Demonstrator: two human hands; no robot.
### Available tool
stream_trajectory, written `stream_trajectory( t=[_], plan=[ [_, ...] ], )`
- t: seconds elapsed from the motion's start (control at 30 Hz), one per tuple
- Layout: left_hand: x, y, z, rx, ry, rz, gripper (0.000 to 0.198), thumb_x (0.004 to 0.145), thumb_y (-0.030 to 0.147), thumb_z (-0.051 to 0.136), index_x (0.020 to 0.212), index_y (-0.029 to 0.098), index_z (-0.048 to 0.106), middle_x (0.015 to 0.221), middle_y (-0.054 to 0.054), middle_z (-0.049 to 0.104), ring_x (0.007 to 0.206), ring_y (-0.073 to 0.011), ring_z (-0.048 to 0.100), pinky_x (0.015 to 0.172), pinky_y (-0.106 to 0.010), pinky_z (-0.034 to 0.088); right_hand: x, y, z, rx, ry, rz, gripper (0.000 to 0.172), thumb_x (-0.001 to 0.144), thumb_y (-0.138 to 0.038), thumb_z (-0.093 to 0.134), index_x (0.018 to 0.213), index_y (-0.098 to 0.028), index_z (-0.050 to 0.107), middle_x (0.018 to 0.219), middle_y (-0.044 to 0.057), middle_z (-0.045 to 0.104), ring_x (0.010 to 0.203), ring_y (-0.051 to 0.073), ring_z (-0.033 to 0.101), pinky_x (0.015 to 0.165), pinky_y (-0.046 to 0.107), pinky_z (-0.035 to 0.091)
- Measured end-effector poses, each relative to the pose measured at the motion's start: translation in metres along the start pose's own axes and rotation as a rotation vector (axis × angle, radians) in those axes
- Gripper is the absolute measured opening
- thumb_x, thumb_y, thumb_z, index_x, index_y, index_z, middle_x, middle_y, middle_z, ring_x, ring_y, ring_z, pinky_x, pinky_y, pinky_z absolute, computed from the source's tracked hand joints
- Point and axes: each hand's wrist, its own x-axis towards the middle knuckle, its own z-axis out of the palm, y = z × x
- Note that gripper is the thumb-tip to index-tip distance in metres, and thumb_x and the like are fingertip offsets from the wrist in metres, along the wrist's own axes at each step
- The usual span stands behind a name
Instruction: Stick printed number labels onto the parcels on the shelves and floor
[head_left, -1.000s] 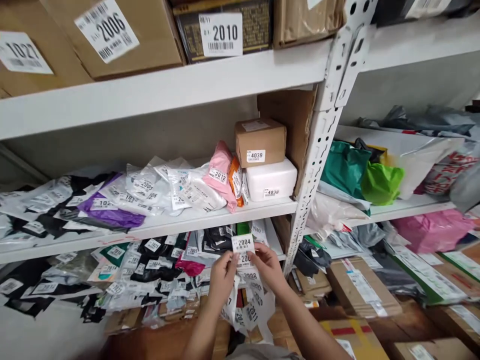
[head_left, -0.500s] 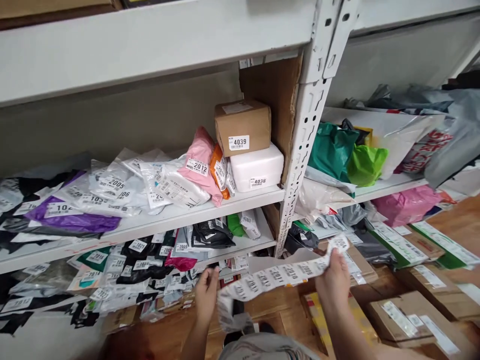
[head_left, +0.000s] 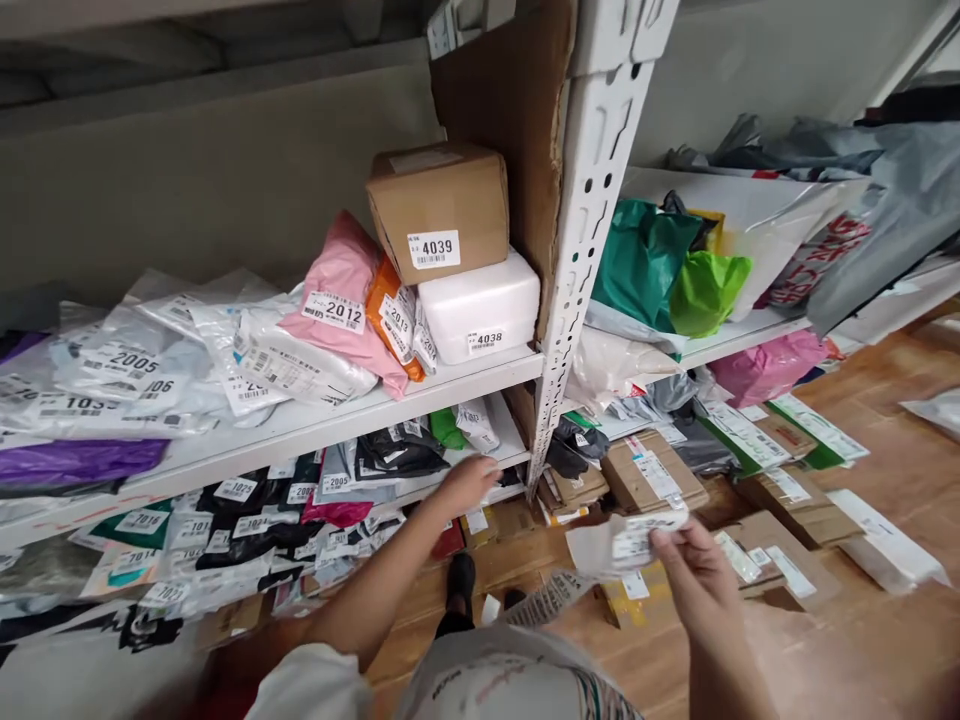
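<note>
My right hand (head_left: 697,570) pinches a strip of number labels (head_left: 637,538). The strip is bunched near my fingers, and its printed tail (head_left: 551,598) hangs down toward the left. My left hand (head_left: 469,483), fingers curled together, is in front of the lower shelf's right end; whatever is between them cannot be made out. Just above it lies a small white parcel (head_left: 478,425), beside a green parcel (head_left: 448,428) and a black parcel (head_left: 397,450). Above are a pink parcel labelled 2012 (head_left: 341,305), an orange parcel labelled 2013 (head_left: 394,318) and a white box labelled 4038 (head_left: 480,308).
A perforated white post (head_left: 589,200) separates two shelf bays. The brown box labelled 4039 (head_left: 442,215) rests on the white box. Bagged parcels, including a dark green one (head_left: 641,265), fill the right bay. Cartons (head_left: 652,475) lie on the wooden floor (head_left: 847,640).
My left hand has moved up and right, away from the strip toward the lower shelf. The strip, stretched out before, is now bunched in my right hand. The view has shifted right.
</note>
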Motion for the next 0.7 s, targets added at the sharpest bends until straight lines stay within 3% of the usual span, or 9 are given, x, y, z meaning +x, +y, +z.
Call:
stream_trajectory(
  t=[0.07,0.1,0.23,0.33,0.4,0.47,0.53,0.6,0.7],
  plan=[
    [-0.027,0.026,0.035,-0.159,-0.147,0.136,0.044,0.093,0.043,0.051,0.133,0.027,0.056,0.135,-0.005,0.061,0.123,-0.0197,0.057,0.105,-0.033,0.044,-0.013,0.018,0.018,-0.087,-0.09,0.022,0.027,0.072,-0.041,0.079,0.085,-0.019,0.069,0.077,0.006,0.069,0.067,0.018,0.061,0.065,0.03,0.052],
    [-0.043,0.038,0.051,-0.412,-0.223,0.236,0.056,0.091,0.045,0.053,0.142,0.024,0.046,0.142,-0.009,0.055,0.129,-0.0218,0.053,0.107,-0.035,0.043,-0.019,0.027,0.029,-0.118,-0.136,0.028,0.025,0.075,-0.041,0.077,0.084,-0.019,0.069,0.078,0.006,0.068,0.069,0.019,0.061,0.065,0.03,0.052],
    [-0.096,0.057,0.087,-0.927,-0.166,0.222,0.055,0.091,0.048,0.055,0.14,0.024,0.051,0.143,-0.011,0.053,0.131,-0.0257,0.05,0.112,-0.04,0.037,-0.045,0.063,0.065,-0.201,-0.198,0.023,0.025,0.086,-0.043,0.065,0.076,-0.02,0.063,0.068,0.002,0.059,0.063,0.016,0.052,0.058,0.027,0.043],
    [-0.115,0.04,0.097,-1.014,-0.047,0.129,0.062,0.082,0.053,0.065,0.135,0.021,0.056,0.135,-0.014,0.058,0.124,-0.0293,0.054,0.108,-0.042,0.041,-0.057,0.086,0.079,-0.2,-0.152,0.063,0.03,0.089,-0.045,0.059,0.073,-0.021,0.057,0.065,0.0,0.056,0.06,0.014,0.048,0.057,0.026,0.04],
    [-0.123,0.023,0.102,-0.932,0.089,0.053,0.054,0.079,0.051,0.069,0.122,0.019,0.066,0.123,-0.014,0.062,0.113,-0.0281,0.058,0.1,-0.04,0.046,-0.06,0.097,0.083,-0.174,-0.186,0.101,0.031,0.089,-0.047,0.058,0.073,-0.021,0.056,0.067,0.001,0.057,0.062,0.015,0.049,0.059,0.027,0.041],
    [-0.133,0.008,0.107,-0.782,0.252,-0.06,0.034,0.085,0.046,0.063,0.099,0.017,0.073,0.103,-0.01,0.065,0.098,-0.0227,0.06,0.09,-0.034,0.049,-0.06,0.107,0.086,-0.163,-0.31,0.115,0.029,0.088,-0.047,0.06,0.076,-0.02,0.06,0.072,0.002,0.059,0.066,0.016,0.051,0.062,0.027,0.042],
    [-0.145,-0.005,0.111,-0.673,0.363,-0.16,0.031,0.089,0.043,0.057,0.084,0.016,0.072,0.087,-0.006,0.063,0.085,-0.0184,0.058,0.079,-0.029,0.049,-0.061,0.118,0.091,-0.187,-0.466,0.112,0.025,0.086,-0.044,0.063,0.08,-0.02,0.064,0.074,0.002,0.061,0.068,0.016,0.052,0.064,0.027,0.042],
    [-0.155,-0.018,0.112,-0.609,0.387,-0.211,0.032,0.089,0.044,0.057,0.079,0.016,0.07,0.082,-0.004,0.062,0.08,-0.0174,0.057,0.074,-0.028,0.048,-0.064,0.134,0.096,-0.193,-0.553,0.125,0.023,0.085,-0.041,0.065,0.082,-0.018,0.067,0.074,0.002,0.062,0.069,0.016,0.053,0.065,0.027,0.042],
    [-0.155,-0.046,0.114,-0.554,0.339,-0.33,0.04,0.086,0.053,0.057,0.073,0.016,0.069,0.076,-0.004,0.064,0.075,-0.0177,0.057,0.07,-0.028,0.047,-0.071,0.17,0.106,-0.12,-0.495,0.21,0.027,0.084,-0.044,0.066,0.077,-0.018,0.067,0.07,0.001,0.061,0.065,0.015,0.052,0.061,0.026,0.041]
  ],
)
